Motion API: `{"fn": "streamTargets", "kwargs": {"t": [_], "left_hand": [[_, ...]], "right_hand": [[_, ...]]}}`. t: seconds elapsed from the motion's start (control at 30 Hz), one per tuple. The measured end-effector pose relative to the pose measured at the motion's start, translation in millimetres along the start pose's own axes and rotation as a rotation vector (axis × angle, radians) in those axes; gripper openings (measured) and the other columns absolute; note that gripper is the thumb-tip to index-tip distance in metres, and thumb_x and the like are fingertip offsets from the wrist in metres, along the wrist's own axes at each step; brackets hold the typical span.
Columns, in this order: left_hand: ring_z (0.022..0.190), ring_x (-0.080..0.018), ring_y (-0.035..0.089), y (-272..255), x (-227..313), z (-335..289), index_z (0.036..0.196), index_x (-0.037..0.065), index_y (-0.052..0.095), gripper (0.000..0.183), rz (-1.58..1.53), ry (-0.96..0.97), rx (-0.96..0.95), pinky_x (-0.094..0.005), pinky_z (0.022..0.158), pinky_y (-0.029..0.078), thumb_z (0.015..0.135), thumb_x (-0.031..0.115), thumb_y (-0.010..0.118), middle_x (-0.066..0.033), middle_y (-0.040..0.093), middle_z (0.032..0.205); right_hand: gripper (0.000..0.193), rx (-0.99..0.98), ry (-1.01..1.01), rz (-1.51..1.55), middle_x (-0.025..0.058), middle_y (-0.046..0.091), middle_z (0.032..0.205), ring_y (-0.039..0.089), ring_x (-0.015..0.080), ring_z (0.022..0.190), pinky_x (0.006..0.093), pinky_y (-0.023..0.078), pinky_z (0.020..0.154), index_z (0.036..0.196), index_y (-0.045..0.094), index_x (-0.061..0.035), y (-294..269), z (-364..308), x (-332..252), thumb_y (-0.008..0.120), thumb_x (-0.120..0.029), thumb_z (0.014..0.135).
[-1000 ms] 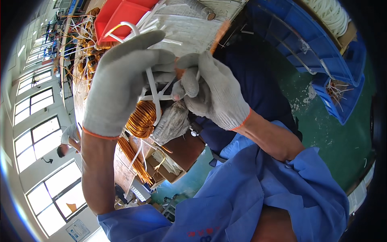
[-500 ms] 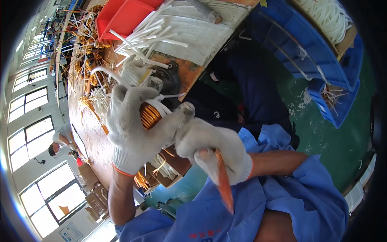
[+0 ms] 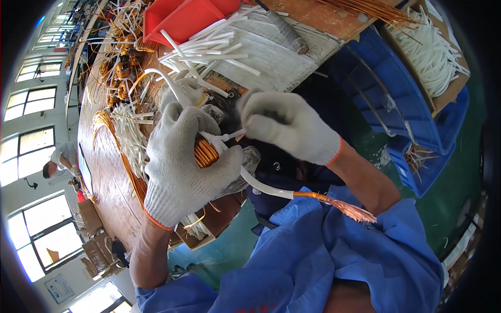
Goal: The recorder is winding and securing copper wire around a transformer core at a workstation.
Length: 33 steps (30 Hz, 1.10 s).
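My left hand (image 3: 182, 156), in a white knit glove, is wrapped round a coil of copper wire (image 3: 206, 152) with white banding on it. From the coil a lead in white sleeving (image 3: 269, 188) runs toward my body and ends in frayed copper strands (image 3: 355, 209). A second white-sleeved lead (image 3: 169, 83) arches up beyond my left fingers. My gloved right hand (image 3: 289, 125) is closed, its thumb and fingertips at the end of a thin white strip (image 3: 235, 134) that comes off the coil. The coil's underside is hidden by my left hand.
A red bin (image 3: 182, 21) and loose white tubes (image 3: 214, 49) lie on the bench (image 3: 276, 68), with a grey-wrapped rod (image 3: 287, 31). Finished-looking coils (image 3: 122, 70) and copper wires (image 3: 128, 167) are at the left. Blue crates (image 3: 386, 94) stand right. A person (image 3: 65, 159) is far left.
My right hand has left the frayed lead and moved up and away from my body to the white strip. The sleeved lead now hangs free toward me. My left hand keeps its hold.
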<state>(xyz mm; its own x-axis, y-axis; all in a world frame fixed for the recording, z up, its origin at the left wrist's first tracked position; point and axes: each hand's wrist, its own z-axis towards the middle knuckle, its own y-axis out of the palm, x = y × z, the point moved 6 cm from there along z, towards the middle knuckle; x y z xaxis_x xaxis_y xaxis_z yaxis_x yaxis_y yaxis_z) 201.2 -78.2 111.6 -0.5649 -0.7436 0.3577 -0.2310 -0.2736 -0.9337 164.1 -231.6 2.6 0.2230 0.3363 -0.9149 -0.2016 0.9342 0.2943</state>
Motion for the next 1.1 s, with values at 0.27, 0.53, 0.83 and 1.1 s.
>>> {"fn": "streamTargets", "kwargs": {"t": [0.27,0.53,0.83,1.1], "left_hand": [[0.097,-0.0389,0.068,-1,-1,2,0.101,0.007,0.072,0.038,-0.005,0.023,-0.041,-0.052,0.085,0.056,0.073,0.026,0.089,-0.0156,0.064,0.105],[0.107,-0.0402,0.069,-5,1,-2,0.129,0.009,0.068,0.069,-0.021,0.078,-0.054,-0.053,0.093,0.057,0.069,0.033,0.094,-0.0193,0.065,0.117],[0.103,-0.04,0.068,9,51,13,0.16,-0.01,0.039,0.113,0.327,0.353,0.074,-0.0511,0.09,0.057,0.072,0.03,0.097,-0.0201,0.065,0.112],[0.086,-0.0274,0.072,-18,40,10,0.148,0.003,0.061,0.046,-0.082,0.03,-0.004,-0.0385,0.083,0.06,0.103,0.01,0.061,-0.0123,0.067,0.094]], "right_hand": [[0.035,-0.007,0.208,0.271,-0.0004,0.064,0.078,0.059,0.0086,0.071,0.0309,0.052,0.066,0.1,0.067,-0.0052,7,12,-19,0.062,-0.036,0.116],[0.041,0.121,0.148,0.496,-0.0014,0.053,0.075,0.043,0.008,0.061,0.0282,0.037,0.056,0.103,0.061,-0.0103,17,16,-32,0.049,-0.046,0.119],[0.049,0.21,0.382,-0.43,0.0085,0.065,0.06,0.061,0.0196,0.053,0.0428,0.046,0.055,0.078,0.073,-0.003,-20,-112,124,0.062,-0.035,0.113],[0.054,-0.181,-0.124,-0.486,0.0154,0.08,0.093,0.079,0.0296,0.073,0.0424,0.061,0.064,0.128,0.07,-0.0033,76,-78,-73,0.088,-0.04,0.093]]}}
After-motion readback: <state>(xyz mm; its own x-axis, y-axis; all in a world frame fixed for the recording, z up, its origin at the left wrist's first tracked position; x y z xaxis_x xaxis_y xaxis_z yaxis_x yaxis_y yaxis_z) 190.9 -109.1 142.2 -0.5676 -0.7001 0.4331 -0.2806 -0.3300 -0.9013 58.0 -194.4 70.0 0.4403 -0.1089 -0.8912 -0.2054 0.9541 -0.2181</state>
